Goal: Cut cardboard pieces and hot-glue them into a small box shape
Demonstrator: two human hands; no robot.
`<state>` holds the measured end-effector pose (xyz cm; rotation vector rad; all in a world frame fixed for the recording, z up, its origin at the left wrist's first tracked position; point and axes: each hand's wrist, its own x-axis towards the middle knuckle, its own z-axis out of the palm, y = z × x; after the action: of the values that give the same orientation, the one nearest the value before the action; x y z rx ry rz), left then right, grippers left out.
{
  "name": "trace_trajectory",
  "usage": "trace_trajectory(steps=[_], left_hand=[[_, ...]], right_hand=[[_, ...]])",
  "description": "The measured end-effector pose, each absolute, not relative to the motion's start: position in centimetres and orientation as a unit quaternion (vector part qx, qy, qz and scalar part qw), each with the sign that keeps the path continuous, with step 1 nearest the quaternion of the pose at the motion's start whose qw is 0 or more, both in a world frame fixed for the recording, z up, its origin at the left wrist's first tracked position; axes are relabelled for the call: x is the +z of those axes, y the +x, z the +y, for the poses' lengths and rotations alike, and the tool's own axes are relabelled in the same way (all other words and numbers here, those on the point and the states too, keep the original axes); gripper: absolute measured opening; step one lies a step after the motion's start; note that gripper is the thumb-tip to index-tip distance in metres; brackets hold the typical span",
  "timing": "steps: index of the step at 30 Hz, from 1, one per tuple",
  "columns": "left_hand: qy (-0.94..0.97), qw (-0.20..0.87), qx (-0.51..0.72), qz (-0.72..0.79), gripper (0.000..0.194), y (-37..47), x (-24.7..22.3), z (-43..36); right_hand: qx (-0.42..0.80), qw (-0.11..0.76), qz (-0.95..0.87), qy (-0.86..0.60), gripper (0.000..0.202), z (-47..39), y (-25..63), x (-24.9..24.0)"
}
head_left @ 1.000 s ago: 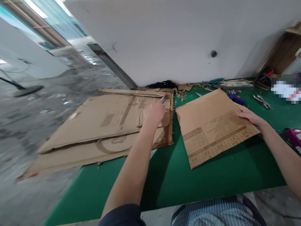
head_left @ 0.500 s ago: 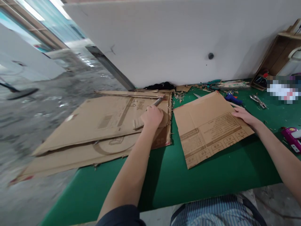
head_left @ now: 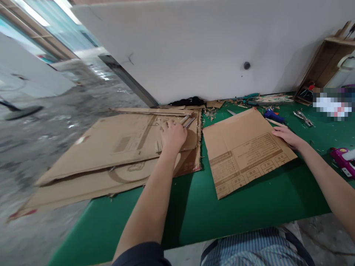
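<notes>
My left hand (head_left: 174,135) rests on a stack of flattened brown cardboard (head_left: 116,136), its fingers spread apart. Just beyond its fingertips, on the stack, lies a slim metal tool (head_left: 189,122), partly covered by the hand. My right hand (head_left: 288,136) grips the right edge of a printed cardboard sheet (head_left: 246,151), which lies tilted on the green table. A thin pale stick (head_left: 273,121) ends beside the right fingers; I cannot tell whether they touch it.
Behind the sheet are a blue-handled tool (head_left: 274,115), locking pliers (head_left: 303,118), a blade tip (head_left: 231,112) and cardboard scraps. A purple tool (head_left: 343,160) lies at right, near a wooden box (head_left: 316,66). The stack overhangs the table's (head_left: 194,218) left edge. A white panel (head_left: 194,48) stands behind.
My left hand has loosened from the metal tool and shifted slightly left, its fingers spreading onto the cardboard. The right hand keeps its grip on the sheet.
</notes>
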<state>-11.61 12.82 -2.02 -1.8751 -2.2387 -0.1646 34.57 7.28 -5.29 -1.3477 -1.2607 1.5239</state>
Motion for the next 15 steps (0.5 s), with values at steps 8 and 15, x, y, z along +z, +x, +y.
trace_trajectory(steps=[8,15], left_hand=[[-0.659,0.066,-0.012,-0.749,0.044,-11.1,-1.3,13.0],[-0.649,-0.002,0.075,-0.757,0.049,-10.1,0.8,12.6]], right_hand=[[0.583,0.358,-0.493,-0.537,0.028,7.1,34.4,-4.9],[0.573,0.354,-0.503,-0.542,0.032,7.1,34.6,-5.3]])
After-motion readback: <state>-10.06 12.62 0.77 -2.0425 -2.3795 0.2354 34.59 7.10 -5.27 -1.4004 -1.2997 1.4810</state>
